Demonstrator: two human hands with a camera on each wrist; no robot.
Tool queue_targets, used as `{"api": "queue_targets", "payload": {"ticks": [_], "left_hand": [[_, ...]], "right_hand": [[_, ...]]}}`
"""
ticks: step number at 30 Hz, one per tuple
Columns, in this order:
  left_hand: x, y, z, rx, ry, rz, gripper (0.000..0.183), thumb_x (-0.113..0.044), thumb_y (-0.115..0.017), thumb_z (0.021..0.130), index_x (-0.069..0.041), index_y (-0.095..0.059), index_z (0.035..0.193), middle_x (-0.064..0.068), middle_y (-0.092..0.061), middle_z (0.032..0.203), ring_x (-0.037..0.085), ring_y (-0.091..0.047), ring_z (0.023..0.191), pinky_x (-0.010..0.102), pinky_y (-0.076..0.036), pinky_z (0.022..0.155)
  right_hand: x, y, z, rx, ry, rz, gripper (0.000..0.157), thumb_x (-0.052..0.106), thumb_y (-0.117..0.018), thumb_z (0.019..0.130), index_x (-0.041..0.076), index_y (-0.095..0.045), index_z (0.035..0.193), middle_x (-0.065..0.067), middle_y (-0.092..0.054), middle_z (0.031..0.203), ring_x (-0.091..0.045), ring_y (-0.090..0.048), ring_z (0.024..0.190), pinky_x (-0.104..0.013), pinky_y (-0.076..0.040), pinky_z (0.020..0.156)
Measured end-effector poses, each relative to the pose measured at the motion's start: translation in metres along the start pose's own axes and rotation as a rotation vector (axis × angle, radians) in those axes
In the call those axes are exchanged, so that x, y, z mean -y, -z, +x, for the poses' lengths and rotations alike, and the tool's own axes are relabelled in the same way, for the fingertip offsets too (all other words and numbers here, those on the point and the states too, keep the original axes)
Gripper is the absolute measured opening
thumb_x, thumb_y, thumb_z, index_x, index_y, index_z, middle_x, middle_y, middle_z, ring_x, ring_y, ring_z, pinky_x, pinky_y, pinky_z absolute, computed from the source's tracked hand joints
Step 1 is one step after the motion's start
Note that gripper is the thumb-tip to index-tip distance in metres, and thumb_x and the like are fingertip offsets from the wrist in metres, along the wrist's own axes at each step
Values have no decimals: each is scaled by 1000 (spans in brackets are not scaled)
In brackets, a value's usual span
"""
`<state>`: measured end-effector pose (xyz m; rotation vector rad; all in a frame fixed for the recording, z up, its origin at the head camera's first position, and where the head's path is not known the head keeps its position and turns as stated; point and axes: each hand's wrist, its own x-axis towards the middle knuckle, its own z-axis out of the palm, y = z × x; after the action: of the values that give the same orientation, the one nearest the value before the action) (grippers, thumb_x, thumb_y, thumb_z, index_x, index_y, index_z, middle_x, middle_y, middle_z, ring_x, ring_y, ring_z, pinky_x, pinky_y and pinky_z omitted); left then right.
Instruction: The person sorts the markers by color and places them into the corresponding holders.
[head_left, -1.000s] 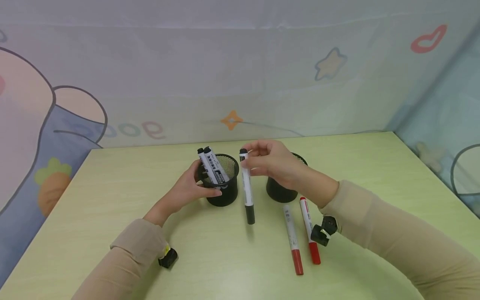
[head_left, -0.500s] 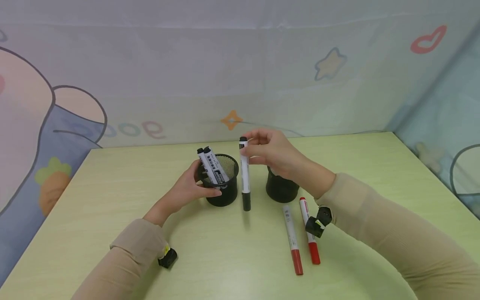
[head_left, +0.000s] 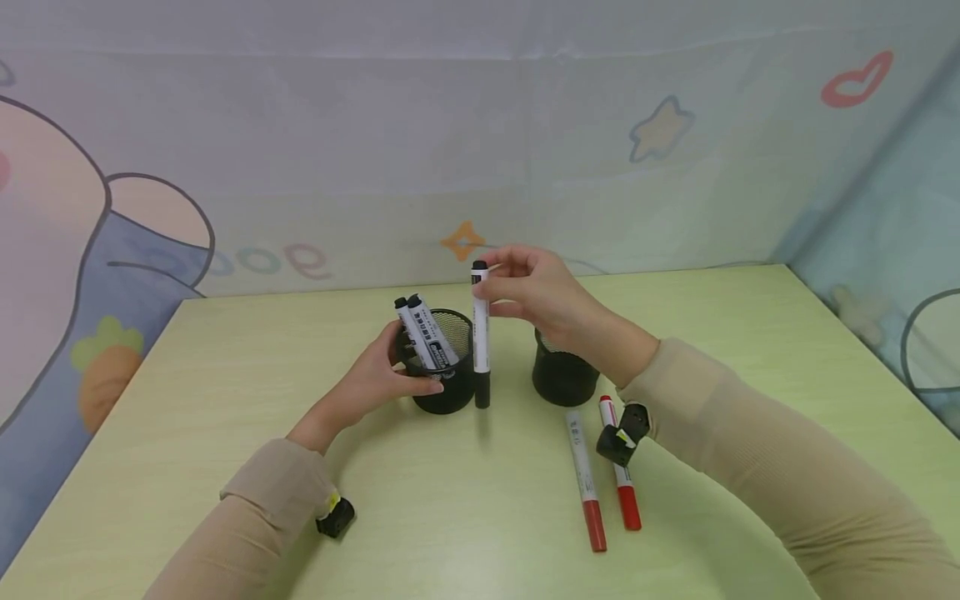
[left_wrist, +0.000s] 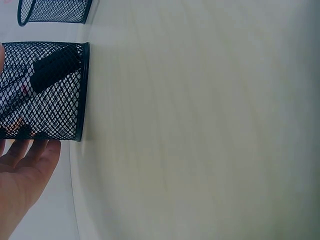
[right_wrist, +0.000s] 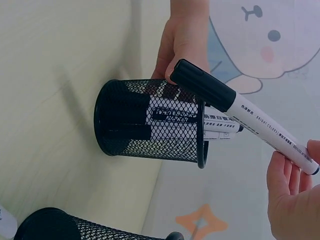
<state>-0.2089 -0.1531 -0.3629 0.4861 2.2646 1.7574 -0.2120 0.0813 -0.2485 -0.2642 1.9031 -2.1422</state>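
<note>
My left hand (head_left: 363, 377) grips a black mesh pen cup (head_left: 447, 397), thumb in front. Two white markers with black ends (head_left: 433, 337) lean inside that cup; the left wrist view shows a dark cap (left_wrist: 56, 69) through the mesh. Between the thumb and fingers of my right hand (head_left: 558, 302) is a third black-and-white marker (head_left: 481, 329), pinched near its upper end. It hangs upright, black cap down, just right of the left cup and above the table. In the right wrist view the marker's cap (right_wrist: 202, 85) overlaps the cup's rim.
A second mesh pen cup (head_left: 564, 385) stands to the right, partly hidden by my right hand and wrist. Two red-capped markers (head_left: 583, 467) (head_left: 628, 507) lie on the table (head_left: 450, 517) in front of it. A printed cloth (head_left: 360, 150) hangs behind the table.
My right hand has risen and shifted left with the black marker, bringing it close to the left cup. The left hand and its cup have stayed in place.
</note>
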Motion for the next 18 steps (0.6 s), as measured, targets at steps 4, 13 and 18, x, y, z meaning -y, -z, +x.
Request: {"api": "queue_targets", "payload": {"ticks": [4, 13, 18], "left_hand": [[1, 0, 0, 1, -6, 5, 93, -16, -83, 70, -14, -25, 142, 10, -49, 126, 25, -52, 113, 37, -46, 88], [0, 0, 0, 2, 3, 3, 93, -15, -83, 70, -14, -24, 142, 11, -49, 126, 25, -51, 113, 37, -46, 88], [0, 2, -1, 3, 6, 1, 94, -16, -83, 70, -14, -24, 142, 10, -49, 126, 26, -51, 113, 37, -46, 88]], "right_hand": [[2, -1, 2, -3, 6, 0, 26, -10, -59, 83, -2, -54, 107, -7, -54, 86, -16, -61, 80, -36, -52, 80], [8, -1, 8, -14, 39, 15, 25, -11, -59, 82, -2, -54, 105, -8, -53, 88, -17, -61, 80, -36, -53, 78], [10, -2, 14, -28, 46, 23, 27, -11, -59, 82, -1, -53, 107, -9, -52, 90, -18, -61, 83, -36, -53, 78]]}}
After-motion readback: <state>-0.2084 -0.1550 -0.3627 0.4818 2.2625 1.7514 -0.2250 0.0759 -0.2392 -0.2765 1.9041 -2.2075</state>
